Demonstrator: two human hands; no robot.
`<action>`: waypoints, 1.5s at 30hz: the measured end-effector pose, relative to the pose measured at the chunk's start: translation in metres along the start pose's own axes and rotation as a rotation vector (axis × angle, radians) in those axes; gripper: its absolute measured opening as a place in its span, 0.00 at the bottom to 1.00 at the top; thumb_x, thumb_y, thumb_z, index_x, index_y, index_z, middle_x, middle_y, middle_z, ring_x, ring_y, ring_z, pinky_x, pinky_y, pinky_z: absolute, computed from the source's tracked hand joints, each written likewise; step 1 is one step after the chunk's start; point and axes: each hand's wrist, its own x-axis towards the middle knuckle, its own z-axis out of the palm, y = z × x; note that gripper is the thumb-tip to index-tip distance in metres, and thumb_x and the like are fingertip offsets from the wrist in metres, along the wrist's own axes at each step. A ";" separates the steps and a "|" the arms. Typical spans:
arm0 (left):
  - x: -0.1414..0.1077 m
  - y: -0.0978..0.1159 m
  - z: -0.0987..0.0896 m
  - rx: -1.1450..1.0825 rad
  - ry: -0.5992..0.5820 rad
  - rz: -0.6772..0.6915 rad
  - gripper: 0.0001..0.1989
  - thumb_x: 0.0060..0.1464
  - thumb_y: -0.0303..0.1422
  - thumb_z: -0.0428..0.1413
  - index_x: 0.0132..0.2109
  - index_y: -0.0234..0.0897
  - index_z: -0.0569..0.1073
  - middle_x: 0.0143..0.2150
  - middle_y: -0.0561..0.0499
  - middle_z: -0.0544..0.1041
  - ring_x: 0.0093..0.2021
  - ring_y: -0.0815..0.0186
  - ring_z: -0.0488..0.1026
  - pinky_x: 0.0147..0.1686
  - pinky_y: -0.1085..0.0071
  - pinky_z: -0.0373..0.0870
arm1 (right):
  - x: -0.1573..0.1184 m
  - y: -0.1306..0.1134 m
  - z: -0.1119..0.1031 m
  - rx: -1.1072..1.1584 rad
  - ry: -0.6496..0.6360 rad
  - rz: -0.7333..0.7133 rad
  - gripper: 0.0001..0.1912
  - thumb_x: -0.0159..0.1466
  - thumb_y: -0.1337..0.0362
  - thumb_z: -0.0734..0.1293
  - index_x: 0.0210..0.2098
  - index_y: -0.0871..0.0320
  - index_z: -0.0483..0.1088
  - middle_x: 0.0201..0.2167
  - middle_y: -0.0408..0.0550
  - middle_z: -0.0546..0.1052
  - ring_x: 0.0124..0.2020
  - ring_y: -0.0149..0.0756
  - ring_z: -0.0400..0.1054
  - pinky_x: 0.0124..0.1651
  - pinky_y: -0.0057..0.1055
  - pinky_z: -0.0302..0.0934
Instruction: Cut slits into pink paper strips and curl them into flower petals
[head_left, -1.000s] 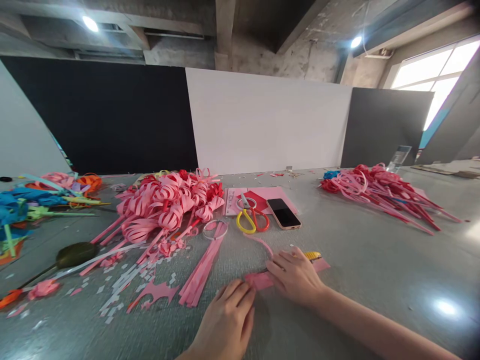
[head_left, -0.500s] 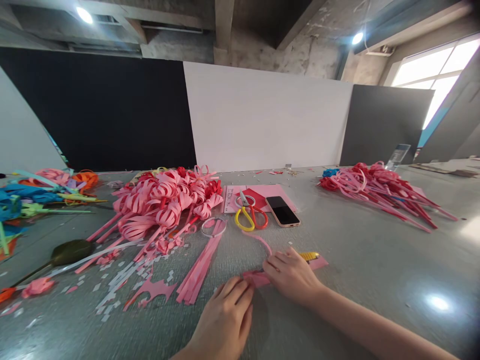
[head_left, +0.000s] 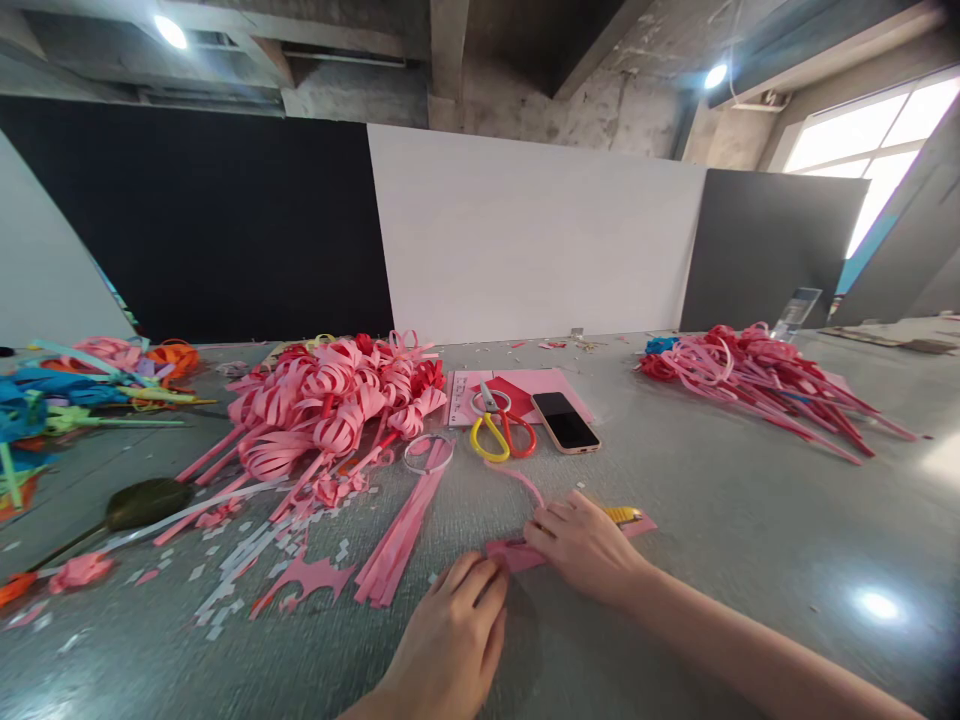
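A pink paper piece lies flat on the table in front of me. The fingers of my left hand are bent together and press on its left end. My right hand is closed over the middle of the paper around a utility knife; its yellow handle sticks out to the right, and the blade is mostly hidden under my fingers. A curled pink strip runs up from near my right hand. To the left lies a bundle of pink strips, with a white ring at its top.
Scissors with yellow and red handles and a phone lie on or beside pink sheets. Pink paper flowers are heaped at left, more strips at right. White scraps are scattered at left.
My right hand has shifted very slightly to the left, and more of the yellow knife handle shows. My left hand stays in place.
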 end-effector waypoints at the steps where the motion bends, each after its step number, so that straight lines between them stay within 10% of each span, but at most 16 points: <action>1: 0.000 0.000 0.000 0.000 -0.003 0.001 0.18 0.50 0.22 0.45 0.48 0.36 0.67 0.45 0.46 0.70 0.47 0.60 0.65 0.45 0.62 0.67 | 0.000 0.001 0.000 0.002 -0.005 -0.002 0.07 0.60 0.73 0.56 0.29 0.57 0.61 0.26 0.42 0.69 0.27 0.32 0.61 0.32 0.31 0.44; 34: -0.001 -0.003 0.003 0.017 -0.009 0.018 0.19 0.52 0.22 0.45 0.51 0.36 0.64 0.47 0.47 0.69 0.49 0.61 0.63 0.46 0.63 0.66 | -0.018 0.045 -0.004 0.116 -0.116 0.097 0.10 0.61 0.66 0.54 0.28 0.57 0.64 0.23 0.42 0.72 0.24 0.30 0.61 0.35 0.32 0.43; 45: 0.016 -0.010 -0.008 -0.231 0.056 -0.108 0.19 0.46 0.17 0.47 0.43 0.39 0.66 0.48 0.51 0.65 0.48 0.66 0.63 0.48 0.66 0.62 | -0.010 0.021 -0.020 0.444 -0.205 0.096 0.09 0.61 0.63 0.56 0.35 0.54 0.67 0.29 0.41 0.75 0.28 0.31 0.66 0.45 0.35 0.45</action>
